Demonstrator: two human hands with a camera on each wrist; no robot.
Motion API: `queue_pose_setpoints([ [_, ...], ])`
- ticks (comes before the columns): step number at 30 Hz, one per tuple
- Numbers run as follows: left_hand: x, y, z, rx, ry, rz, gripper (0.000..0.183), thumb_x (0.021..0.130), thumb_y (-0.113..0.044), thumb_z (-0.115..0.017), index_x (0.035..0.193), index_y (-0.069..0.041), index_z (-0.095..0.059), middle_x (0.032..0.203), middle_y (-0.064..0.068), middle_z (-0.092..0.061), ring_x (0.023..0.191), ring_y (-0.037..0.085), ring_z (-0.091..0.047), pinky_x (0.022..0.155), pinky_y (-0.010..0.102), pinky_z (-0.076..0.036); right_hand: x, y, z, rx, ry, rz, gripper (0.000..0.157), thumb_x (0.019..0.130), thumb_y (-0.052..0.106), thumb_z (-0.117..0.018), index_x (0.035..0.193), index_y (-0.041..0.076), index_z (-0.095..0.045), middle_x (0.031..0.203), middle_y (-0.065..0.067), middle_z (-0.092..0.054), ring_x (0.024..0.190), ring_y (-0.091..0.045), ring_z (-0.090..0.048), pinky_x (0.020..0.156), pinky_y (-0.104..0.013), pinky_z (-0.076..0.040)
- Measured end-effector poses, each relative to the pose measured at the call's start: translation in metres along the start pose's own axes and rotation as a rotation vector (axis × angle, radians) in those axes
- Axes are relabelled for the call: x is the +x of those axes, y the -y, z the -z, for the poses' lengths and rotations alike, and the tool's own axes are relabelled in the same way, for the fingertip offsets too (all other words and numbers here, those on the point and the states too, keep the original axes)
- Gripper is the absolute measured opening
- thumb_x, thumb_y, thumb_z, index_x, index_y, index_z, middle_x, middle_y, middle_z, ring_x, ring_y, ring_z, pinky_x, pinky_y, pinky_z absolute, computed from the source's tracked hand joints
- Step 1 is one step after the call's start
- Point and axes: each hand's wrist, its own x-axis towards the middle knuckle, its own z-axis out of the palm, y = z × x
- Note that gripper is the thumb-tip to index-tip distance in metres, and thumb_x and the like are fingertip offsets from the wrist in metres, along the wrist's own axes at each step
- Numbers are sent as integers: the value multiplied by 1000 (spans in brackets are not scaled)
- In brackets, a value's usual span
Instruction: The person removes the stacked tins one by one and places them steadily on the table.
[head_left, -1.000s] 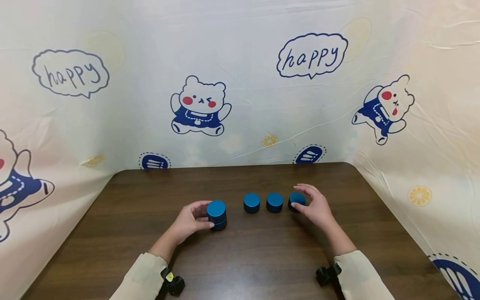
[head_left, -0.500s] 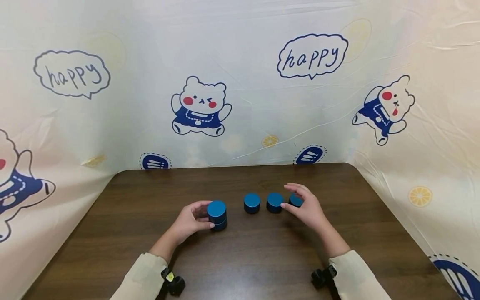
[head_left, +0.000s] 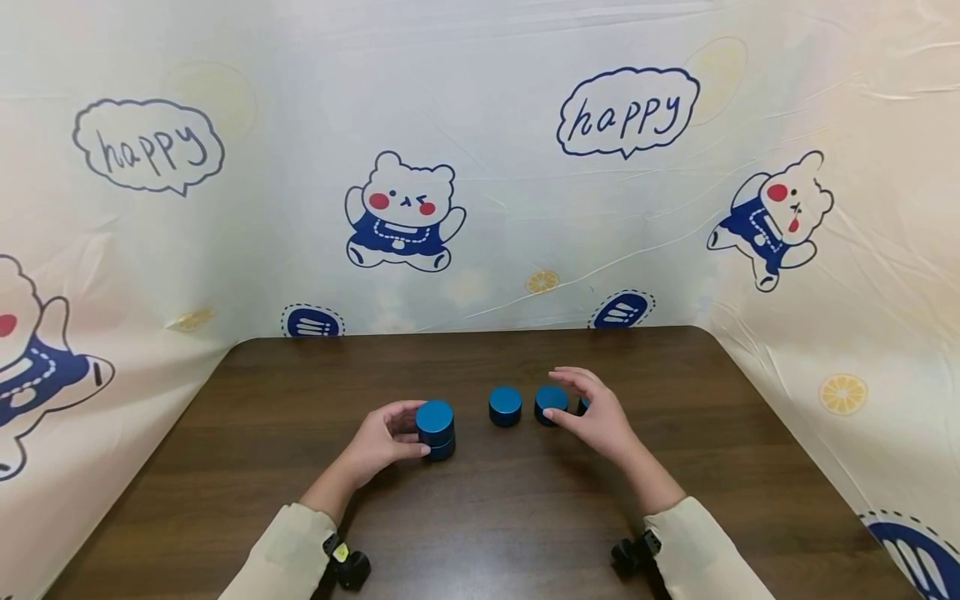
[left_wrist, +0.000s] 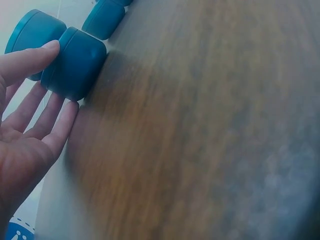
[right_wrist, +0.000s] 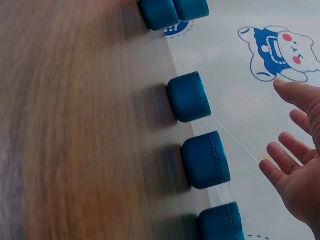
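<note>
Evidently, the right hand [head_left: 592, 414] has shifted toward the upright two-high stack of squat, blue, metallic-looking cylinders [head_left: 435, 430], leaving the farthest single cylinder and coming above the middle one; it holds nothing, its thumb and fingers spread and apart from the blue cylinders. The stack and the row of singles stand as they did, so I judge that this shift has carried nothing and the arrangement is no further along. The left hand [head_left: 384, 442] stays beside the stack, gripping it low between thumb and fingers. On the dark brown wooden tabletop [head_left: 480, 525], right of the stack and slightly farther from the person, stand three matching blue single cylinders: the nearest one [head_left: 505, 407], the middle one [head_left: 550, 399] and the farthest one [right_wrist: 222, 222], partly hidden by the right hand in the head view. All stand upright, flat round tops facing up; the stack's long axis is vertical, while each single is too squat to have a marked one. Being round, they show no front, and their row runs sideways, away from the stack.
</note>
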Motion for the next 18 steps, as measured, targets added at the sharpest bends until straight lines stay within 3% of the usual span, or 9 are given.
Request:
queue_pose_setpoints([
  [11,1,2,0,-3,10,-33,65,74,-2,-84,133,-4,-55,131,18,-57,122,37,-53,96,43,-49,2,8,-13,114,40,51,53,82,7,-78,130,2,-58,138,-19,-50,125,-33,-50,101,-52,-43],
  [18,1,3,2,10,19,-42,65,74,-2,-84,133,-5,-55,132,18,-57,122,37,-53,96,42,-49,7,14,-20,161,96,50,51,84,9,-77,131,10,-58,139,-7,-51,126,-21,-50,102,-42,-45],
])
